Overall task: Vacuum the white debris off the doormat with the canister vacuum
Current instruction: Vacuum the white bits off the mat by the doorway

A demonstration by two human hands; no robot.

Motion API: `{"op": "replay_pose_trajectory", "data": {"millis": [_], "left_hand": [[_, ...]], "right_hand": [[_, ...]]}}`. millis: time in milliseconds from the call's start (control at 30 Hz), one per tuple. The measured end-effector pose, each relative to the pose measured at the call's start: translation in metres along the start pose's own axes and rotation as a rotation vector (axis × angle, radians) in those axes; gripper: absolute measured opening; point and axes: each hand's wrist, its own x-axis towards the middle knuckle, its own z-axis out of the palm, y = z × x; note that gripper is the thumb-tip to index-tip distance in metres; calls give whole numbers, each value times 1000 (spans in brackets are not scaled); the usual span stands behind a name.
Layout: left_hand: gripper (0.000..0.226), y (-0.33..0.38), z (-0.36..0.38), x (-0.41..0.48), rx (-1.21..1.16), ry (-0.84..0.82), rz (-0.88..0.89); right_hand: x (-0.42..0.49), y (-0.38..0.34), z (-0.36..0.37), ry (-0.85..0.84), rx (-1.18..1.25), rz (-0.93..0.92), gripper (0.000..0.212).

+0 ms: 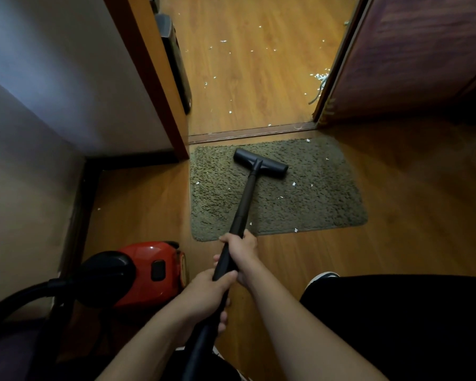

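Observation:
A green shaggy doormat [313,193] lies on the wood floor before a doorway. Small white debris bits [294,184] are scattered over it. The black vacuum floor head [260,162] rests on the mat's far middle, at the end of a black wand [245,202]. My right hand [241,250] grips the wand further down, near the mat's front edge. My left hand [209,295] grips the wand closer to me. The red and black canister vacuum [149,270] sits on the floor at my left, its black hose [14,301] curving off left.
A wooden threshold strip [253,132] crosses the doorway beyond the mat. More white scraps [320,77] litter the far room's floor. A door frame [149,78] and wall stand at left, a dark wooden door [410,56] at right. My shoe [323,277] and dark trouser leg are at lower right.

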Motion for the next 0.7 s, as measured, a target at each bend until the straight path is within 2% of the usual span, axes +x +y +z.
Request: {"op": "replay_pose_trajectory", "data": {"millis": [133, 233, 567, 700], "left_hand": [[22, 19, 7, 9, -14, -29, -6], [24, 17, 8, 2, -5, -38, -16], [23, -59, -20, -71, 25, -15, -37], [26, -80, -24, -84, 81, -60, -55]], "right_hand": [[16, -15, -6, 27, -19, -32, 21], [9, -12, -8, 40, -3, -35, 22], [-73, 63, 13, -56, 36, 22, 31], [-99, 80, 7, -38, 71, 31, 32]]}}
